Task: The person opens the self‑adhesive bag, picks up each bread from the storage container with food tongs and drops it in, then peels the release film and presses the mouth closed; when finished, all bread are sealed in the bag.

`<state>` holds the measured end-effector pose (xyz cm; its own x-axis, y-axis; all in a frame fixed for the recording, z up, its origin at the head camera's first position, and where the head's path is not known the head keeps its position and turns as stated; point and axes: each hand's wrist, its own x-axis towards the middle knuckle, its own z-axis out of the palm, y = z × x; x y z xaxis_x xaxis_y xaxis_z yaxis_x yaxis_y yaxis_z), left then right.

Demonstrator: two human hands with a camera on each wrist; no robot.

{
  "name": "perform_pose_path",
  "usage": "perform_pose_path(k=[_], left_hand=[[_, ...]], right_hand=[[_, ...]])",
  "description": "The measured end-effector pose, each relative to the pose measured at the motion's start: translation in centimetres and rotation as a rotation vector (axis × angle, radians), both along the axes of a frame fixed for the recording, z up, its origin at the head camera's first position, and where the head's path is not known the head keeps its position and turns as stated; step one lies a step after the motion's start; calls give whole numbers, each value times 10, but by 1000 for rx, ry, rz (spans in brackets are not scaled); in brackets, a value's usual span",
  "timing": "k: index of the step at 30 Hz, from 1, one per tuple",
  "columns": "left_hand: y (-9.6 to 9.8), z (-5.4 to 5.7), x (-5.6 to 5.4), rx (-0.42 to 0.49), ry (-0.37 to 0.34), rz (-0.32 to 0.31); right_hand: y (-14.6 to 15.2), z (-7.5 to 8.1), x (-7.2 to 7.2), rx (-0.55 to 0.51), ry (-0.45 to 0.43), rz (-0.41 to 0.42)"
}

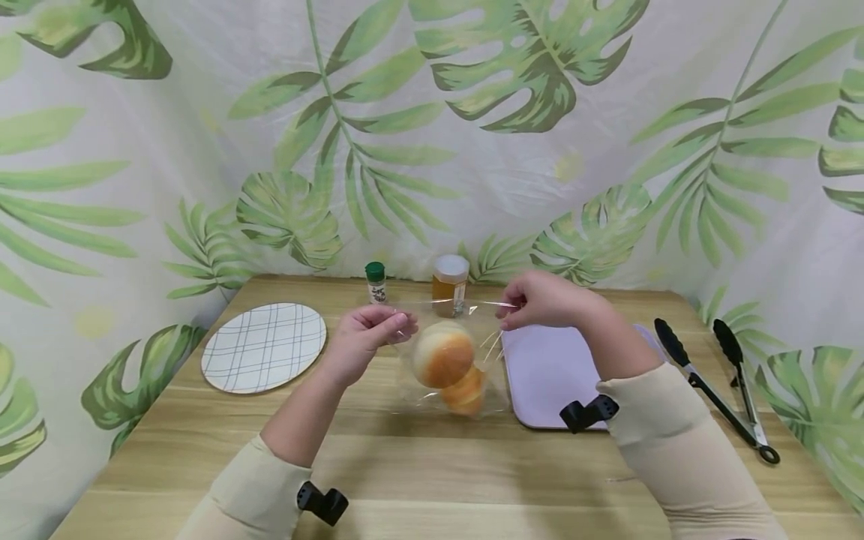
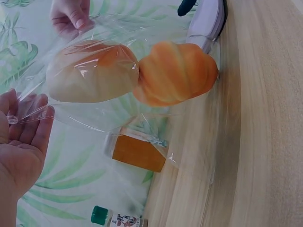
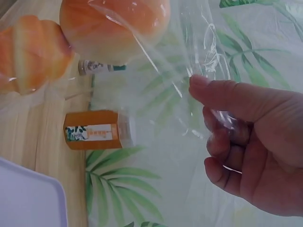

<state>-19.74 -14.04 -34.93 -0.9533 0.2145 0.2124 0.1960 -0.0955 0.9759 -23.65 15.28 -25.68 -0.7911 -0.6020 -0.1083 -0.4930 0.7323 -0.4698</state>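
A clear plastic bag [image 1: 496, 390] hangs between both hands above the table. Inside lie a round bun [image 1: 443, 354], pale on one side and golden on the other, and a ridged bread roll [image 2: 177, 73] at the bottom. My left hand [image 1: 367, 337] pinches the bag's upper left corner between thumb and fingers. At the upper right corner, my right hand [image 3: 255, 137] grips the film with thumb and curled fingers. Behind the bag stand a honey-coloured jar with a white lid [image 3: 94, 130] and a small shaker with a green cap [image 1: 376, 281].
On the left lies a white plate with a grid pattern [image 1: 265, 349]. A lilac tray [image 1: 547, 375] sits at the right, partly under my right forearm. Black-handled tongs [image 1: 722, 405] lie at the far right. A leaf-print cloth [image 1: 499, 187] hangs behind the table.
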Motion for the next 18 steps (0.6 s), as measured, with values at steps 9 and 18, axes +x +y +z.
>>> perform_pose_path(k=[9, 18], left_hand=[[-5, -5, 2, 49, -15, 0], [-7, -1, 5, 77, -67, 11]], right_hand=[[23, -27, 2, -251, -55, -94], [15, -75, 9, -833, -340, -90]])
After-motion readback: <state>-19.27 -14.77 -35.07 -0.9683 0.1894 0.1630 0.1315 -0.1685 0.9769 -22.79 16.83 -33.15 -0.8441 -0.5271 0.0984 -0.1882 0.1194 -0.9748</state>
